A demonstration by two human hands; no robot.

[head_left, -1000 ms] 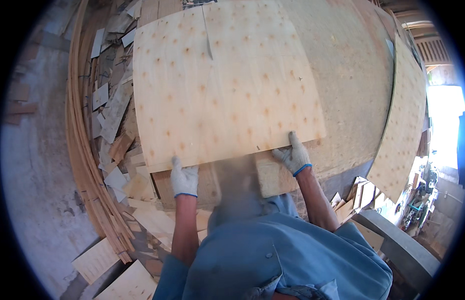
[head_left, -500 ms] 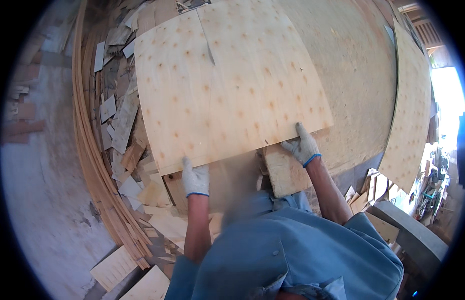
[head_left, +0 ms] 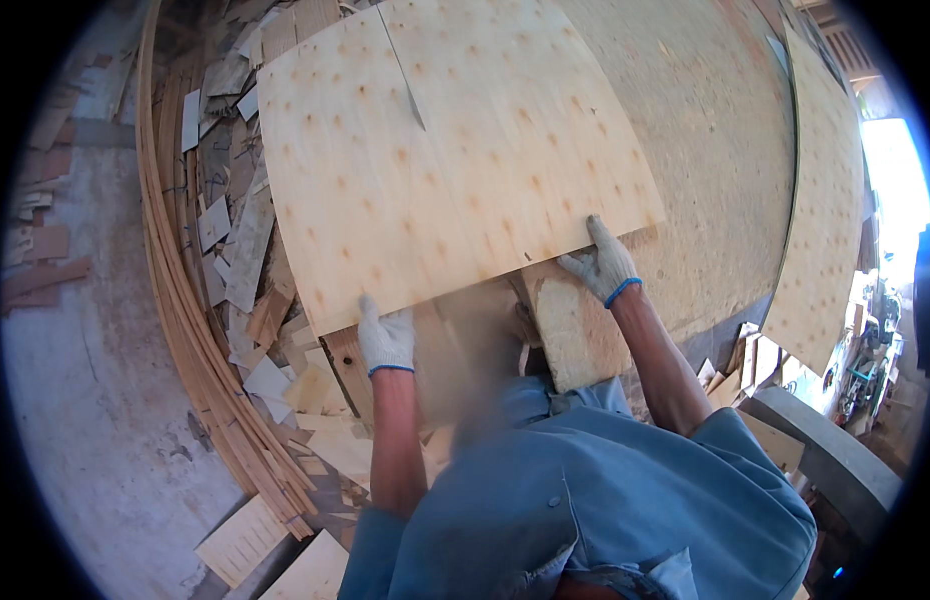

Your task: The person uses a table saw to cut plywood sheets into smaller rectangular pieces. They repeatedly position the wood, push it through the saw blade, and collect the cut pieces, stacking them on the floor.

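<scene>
A broad, pale wood veneer sheet with brown knot spots lies in front of me, and a dark split runs inward from its far edge. My left hand, in a white knit glove with a blue cuff, grips the near edge by its left corner, thumb on top. Toward the right end of that edge my right hand, gloved alike, holds it with the thumb on top too. The fingers under the sheet are hidden on both hands. Beneath and to the right spreads a larger tan board surface.
Long thin wood strips run along the left, beside a heap of broken veneer scraps. Another spotted veneer sheet stands at the right. A thick block-like board end juts toward me. A grey curved beam lies lower right.
The veneer sheet and both hands have shifted slightly away from me, and a little to the left. Both hands keep their hold on its near edge.
</scene>
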